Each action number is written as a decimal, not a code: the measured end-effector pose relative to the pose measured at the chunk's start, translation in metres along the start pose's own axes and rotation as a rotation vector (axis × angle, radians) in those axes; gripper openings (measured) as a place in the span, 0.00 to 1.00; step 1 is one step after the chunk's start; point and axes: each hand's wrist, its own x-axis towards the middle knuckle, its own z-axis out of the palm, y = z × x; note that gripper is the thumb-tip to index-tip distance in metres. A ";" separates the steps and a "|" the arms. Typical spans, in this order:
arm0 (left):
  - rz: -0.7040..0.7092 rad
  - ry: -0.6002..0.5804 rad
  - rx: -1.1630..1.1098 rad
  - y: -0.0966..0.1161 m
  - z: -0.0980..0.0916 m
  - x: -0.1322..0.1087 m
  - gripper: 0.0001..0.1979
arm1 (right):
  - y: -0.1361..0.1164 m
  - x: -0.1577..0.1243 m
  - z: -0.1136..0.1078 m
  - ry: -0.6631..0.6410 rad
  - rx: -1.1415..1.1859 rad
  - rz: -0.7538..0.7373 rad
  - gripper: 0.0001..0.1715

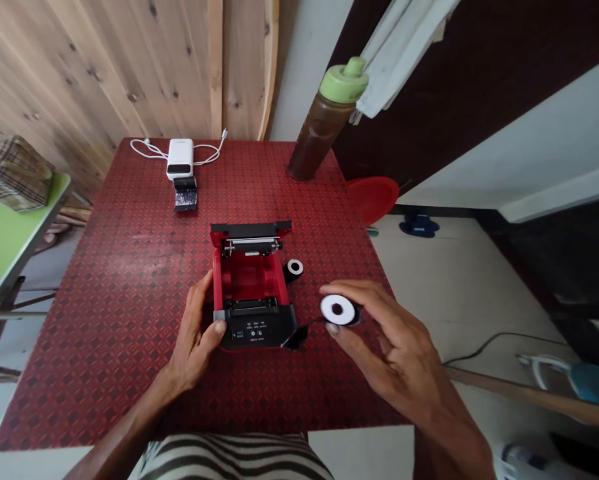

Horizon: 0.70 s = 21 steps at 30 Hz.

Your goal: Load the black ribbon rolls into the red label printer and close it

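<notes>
The small white paper roll (338,309), dark at its core, is pinched between the thumb and fingertips of the right hand (399,347), just right of the red and black plastic printer (252,293). The printer stands mid-table with its lid open and its red bay showing. The left hand (196,337) clasps its left front corner, thumb on the black front panel. A second small roll (294,268) lies beside the printer's right wall. Farther back on the red patterned table (104,300) are a white power bank (180,157) with its cable and a brown bottle (326,127) with a green cap.
</notes>
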 end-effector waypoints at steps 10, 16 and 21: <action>0.078 0.000 -0.007 0.001 0.001 0.003 0.35 | -0.050 0.069 0.067 -0.298 -0.432 -0.322 0.13; 0.039 0.005 -0.024 -0.001 0.000 0.001 0.35 | -0.046 0.085 0.087 -0.356 -0.455 -0.246 0.13; 0.036 0.008 -0.014 0.002 0.000 0.002 0.35 | -0.036 0.099 0.098 -0.391 -0.441 -0.233 0.13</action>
